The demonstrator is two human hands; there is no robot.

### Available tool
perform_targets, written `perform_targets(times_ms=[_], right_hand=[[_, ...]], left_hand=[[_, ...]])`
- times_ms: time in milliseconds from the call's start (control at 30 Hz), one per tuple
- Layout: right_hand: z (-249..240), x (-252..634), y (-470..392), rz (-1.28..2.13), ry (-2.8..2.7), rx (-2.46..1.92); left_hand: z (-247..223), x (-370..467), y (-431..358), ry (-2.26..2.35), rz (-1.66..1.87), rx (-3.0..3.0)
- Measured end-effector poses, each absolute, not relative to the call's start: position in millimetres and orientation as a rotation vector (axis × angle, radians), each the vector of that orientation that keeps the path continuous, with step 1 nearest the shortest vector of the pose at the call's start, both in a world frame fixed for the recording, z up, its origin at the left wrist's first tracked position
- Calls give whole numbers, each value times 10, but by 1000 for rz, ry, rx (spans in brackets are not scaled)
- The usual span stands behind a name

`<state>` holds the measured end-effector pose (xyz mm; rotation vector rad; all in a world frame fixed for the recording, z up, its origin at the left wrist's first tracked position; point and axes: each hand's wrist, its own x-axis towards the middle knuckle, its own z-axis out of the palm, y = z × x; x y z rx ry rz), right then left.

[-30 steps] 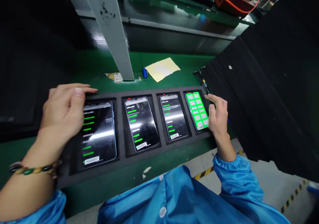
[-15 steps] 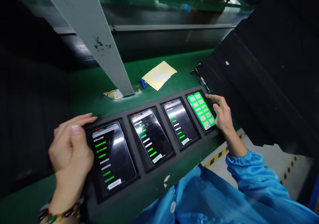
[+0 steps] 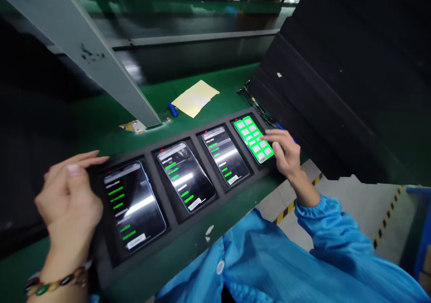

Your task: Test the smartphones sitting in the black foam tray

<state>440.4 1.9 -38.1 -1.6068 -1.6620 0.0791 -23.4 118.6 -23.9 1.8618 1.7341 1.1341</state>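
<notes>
Several phones lie face up in a dark foam tray (image 3: 175,215). The leftmost phone (image 3: 141,204), the second phone (image 3: 188,177) and the third phone (image 3: 229,159) show black screens with green and white text lines. A bright green screen with pale boxes fills the rightmost phone (image 3: 251,137). My right hand (image 3: 284,152) is open, its fingertips over that phone's right edge; whether they touch the glass cannot be told. Beside the leftmost phone, at the tray's left end, my left hand (image 3: 72,191) is open and holds nothing.
A yellow paper (image 3: 196,97) and a blue cap (image 3: 173,110) lie behind the tray. A grey metal post (image 3: 111,69) rises at the left. Cables (image 3: 257,105) run beside a large black panel (image 3: 336,78) at the right.
The view has shifted, so the tray and phones appear further left. My right hand has moved from the rightmost phone's edge to reach over its screen. My left hand stays by the tray's left end.
</notes>
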Motion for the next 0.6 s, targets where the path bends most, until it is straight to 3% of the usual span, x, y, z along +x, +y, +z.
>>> perform_targets(times_ms=[333, 600], right_hand=[[-506, 4468, -611, 16, -2085, -1461], [-487, 4475, -464, 32, -1641, -1607]], left_hand=[[-352, -273, 1206, 1730, 1184, 1933], [-366, -254, 1181, 1710, 1218, 1911]])
